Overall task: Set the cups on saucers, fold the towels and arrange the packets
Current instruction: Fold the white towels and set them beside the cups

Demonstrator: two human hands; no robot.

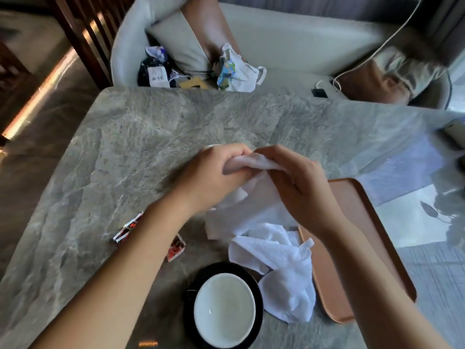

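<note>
My left hand [216, 177] and my right hand [297, 182] meet above the middle of the table, and both grip the top edge of a white towel [251, 163], which hangs down between them. A second white towel [281, 268] lies crumpled on the table below, partly over the tray's left edge. A cup [225, 308], white inside, stands on a black saucer [256, 280] near the front edge. Two red and white packets lie at the left: one [128, 227] beside my left forearm, another [176, 246] partly hidden under it.
A tan tray [357, 222] lies on the right of the grey marble table [151, 137]. Behind the table stands a pale sofa [289, 41] with cushions, bags, a cable and a person's leg. A pale object [455, 129] sits at the table's right edge.
</note>
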